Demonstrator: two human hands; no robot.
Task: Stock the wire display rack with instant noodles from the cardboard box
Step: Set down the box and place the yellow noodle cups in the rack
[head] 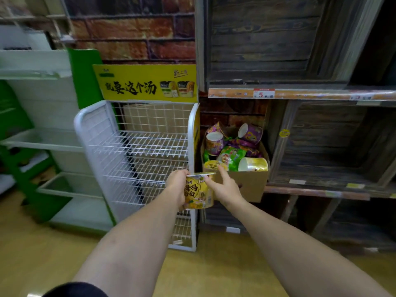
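Yellow plastic noodle cup (199, 192) gripped in left hand (177, 185), right hand (222, 187) pinching other side. Carry step, I reckon. Next: set upright on white wire rack (137, 146) left of hands.

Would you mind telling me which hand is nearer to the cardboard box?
Right. The right hand is just in front of the box; the left hand, gripping the cup on its left side, is before the rack.

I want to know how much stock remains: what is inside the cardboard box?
The box holds purple cups, green packs and yellow cups, piled to the rim. Whatever lies under this top layer is covered.
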